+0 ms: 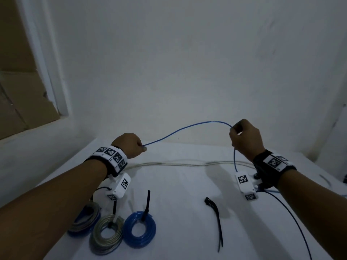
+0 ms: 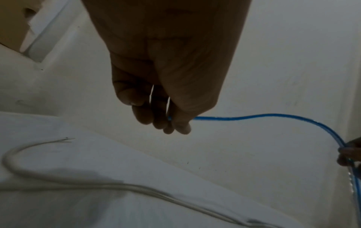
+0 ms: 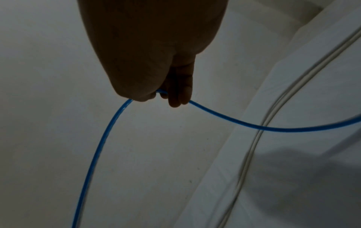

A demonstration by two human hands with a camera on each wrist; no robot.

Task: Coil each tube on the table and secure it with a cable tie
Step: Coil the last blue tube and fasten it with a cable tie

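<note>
A thin blue tube [image 1: 187, 128] is held in the air above a white table [image 1: 178, 184], stretched in a shallow arch between both hands. The left hand [image 1: 129, 145] pinches one end of the tube between thumb and curled fingers; in the left wrist view the blue tip [image 2: 169, 118] just shows between the fingertips [image 2: 181, 128]. The right hand [image 1: 244, 137], raised a little higher, grips the tube further along with thumb and curled fingers. From the right hand the tube drops straight down, passes behind the right wrist, then trails toward the near right edge of the table.

Below and between the two hands, a pale double cable [image 1: 178, 163] lies flat along the far side of the table, running from under the left wrist to under the right wrist.

Nearer the person, below the left forearm, three finished coils lie touching in a row. The coil closest to the left arm mixes blue and clear tubing [image 1: 84, 220]; the middle one is a clear coil [image 1: 106, 235]; the outer one is a blue coil [image 1: 139, 228]. A black cable tie [image 1: 147, 203] stands up from the blue coil, and another [image 1: 114, 207] from the clear coil.

Below the right hand, toward the middle of the table, loose black cable ties [image 1: 216, 220] lie together on the cloth, apart from the coils.
</note>
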